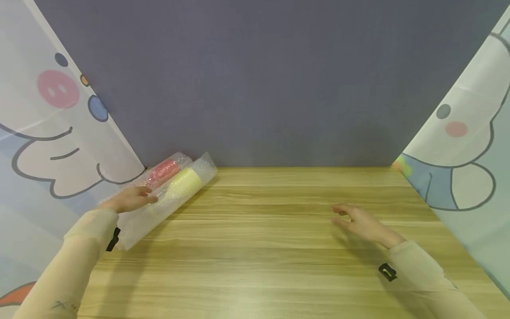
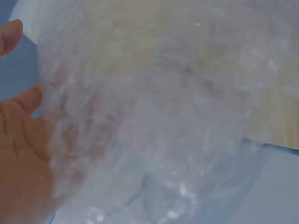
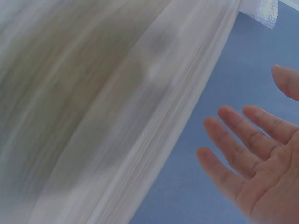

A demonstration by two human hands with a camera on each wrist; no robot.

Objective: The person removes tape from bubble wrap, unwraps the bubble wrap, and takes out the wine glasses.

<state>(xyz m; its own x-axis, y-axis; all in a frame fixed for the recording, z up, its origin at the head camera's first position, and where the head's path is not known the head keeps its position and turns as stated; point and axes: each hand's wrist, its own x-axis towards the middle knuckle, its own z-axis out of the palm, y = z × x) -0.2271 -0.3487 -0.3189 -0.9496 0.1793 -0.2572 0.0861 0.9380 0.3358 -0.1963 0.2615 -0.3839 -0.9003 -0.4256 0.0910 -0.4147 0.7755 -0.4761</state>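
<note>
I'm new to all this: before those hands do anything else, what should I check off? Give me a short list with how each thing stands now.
1. Right hand free: ok, it holds nothing and its fingers are spread.
2. Left hand at the wrapped things: ok, it is right at the bubble wrap.
3. Left hand's grip secure: cannot tell, the wrap hides some fingers in the left wrist view.
4. Right hand close enough to help: not ok, it is across the wooden tabletop.
5. Red item and yellow item both covered: ok, wrap shows over each.
</note>
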